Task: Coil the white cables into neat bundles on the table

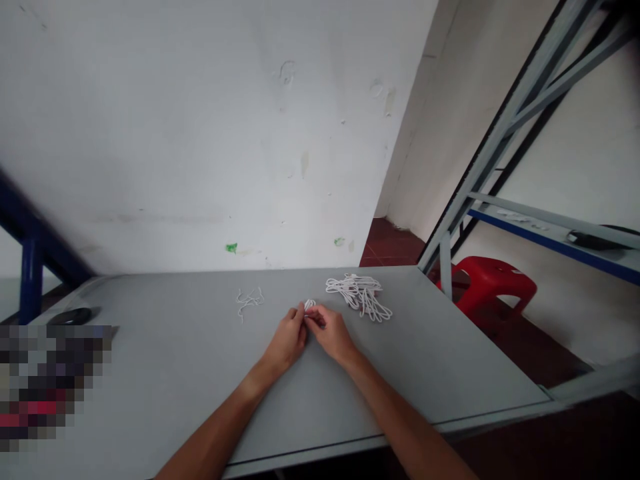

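Wall (175, 133) of scuffed white paint, broad and flat, rises in front of you along the far edge of a long, smooth-topped grey table (190, 400), over which you reach with both bare forearms. At your right, a slanting framework of grey metal bars (487, 157) stands by the table's end, while thick blue metal bars (31, 287) brace the opposite side. A glossy red plastic stool (495, 283) sits beyond the table's right edge, partly hidden by the framework. Your left hand (290, 337) and right hand (327, 327) meet near the middle of the tabletop, left fingers curled inward, right thumb and forefinger pinched together, both closed on one item. Just to the right of them lies a loose heap of looped white cords (357, 293), its coils overlapping. A rounded black object (73, 317) rests near the far left corner. To the left of your hands, several thin white strands (249, 301) lie scattered and crooked. Smallest of all, a compact bundle of white looped cord (309, 305) shows between your fingertips, its loops pointing toward the wall, its lower part hidden by your fingers.
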`<state>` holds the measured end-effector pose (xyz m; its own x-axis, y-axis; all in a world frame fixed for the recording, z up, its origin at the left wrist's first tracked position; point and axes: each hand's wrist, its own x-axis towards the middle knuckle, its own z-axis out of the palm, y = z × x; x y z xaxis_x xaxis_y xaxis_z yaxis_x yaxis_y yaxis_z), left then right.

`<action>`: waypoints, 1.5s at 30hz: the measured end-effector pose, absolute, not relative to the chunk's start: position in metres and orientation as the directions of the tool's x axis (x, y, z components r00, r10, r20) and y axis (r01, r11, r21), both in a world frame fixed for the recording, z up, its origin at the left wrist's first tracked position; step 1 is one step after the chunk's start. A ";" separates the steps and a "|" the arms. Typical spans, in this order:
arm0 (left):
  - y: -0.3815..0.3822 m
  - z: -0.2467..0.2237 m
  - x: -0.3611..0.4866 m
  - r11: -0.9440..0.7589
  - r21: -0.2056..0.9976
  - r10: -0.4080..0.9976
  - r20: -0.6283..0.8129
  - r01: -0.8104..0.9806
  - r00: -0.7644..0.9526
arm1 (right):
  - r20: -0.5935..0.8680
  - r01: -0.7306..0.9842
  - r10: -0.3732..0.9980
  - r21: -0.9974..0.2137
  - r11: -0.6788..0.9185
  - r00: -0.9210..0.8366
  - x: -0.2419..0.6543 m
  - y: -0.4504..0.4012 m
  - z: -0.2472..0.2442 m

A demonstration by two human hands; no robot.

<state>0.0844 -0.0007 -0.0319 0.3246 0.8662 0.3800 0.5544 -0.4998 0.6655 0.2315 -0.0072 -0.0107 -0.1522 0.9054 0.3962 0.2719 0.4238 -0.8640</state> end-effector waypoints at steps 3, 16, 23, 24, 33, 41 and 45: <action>-0.001 -0.032 0.085 -0.499 0.645 0.866 0.378 0.579 0.326 | 0.408 0.289 0.899 -0.852 0.437 -0.158 0.231 -0.008 -0.009; 0.000 -0.031 0.086 -0.501 0.674 0.865 0.395 0.543 0.308 | 0.485 0.358 0.866 -0.792 0.494 -0.122 0.229 -0.009 -0.006; -0.001 -0.024 0.086 -0.468 0.743 0.883 0.369 0.479 0.290 | 0.472 0.374 0.879 -0.804 0.462 -0.072 0.227 -0.008 -0.007; -0.001 -0.023 0.086 -0.467 0.742 0.883 0.368 0.481 0.290 | 0.473 0.376 0.878 -0.803 0.462 -0.070 0.226 -0.008 -0.007; -0.001 -0.027 0.086 -0.462 0.725 0.887 0.370 0.511 0.277 | 0.472 0.373 0.879 -0.805 0.461 -0.066 0.226 -0.008 -0.007; -0.001 -0.027 0.087 -0.467 0.726 0.884 0.383 0.505 0.268 | 0.421 0.315 0.906 -0.856 0.411 -0.036 0.224 -0.007 -0.009; -0.001 -0.027 0.087 -0.472 0.716 0.881 0.381 0.515 0.279 | 0.410 0.294 0.912 -0.869 0.397 -0.020 0.224 -0.007 -0.008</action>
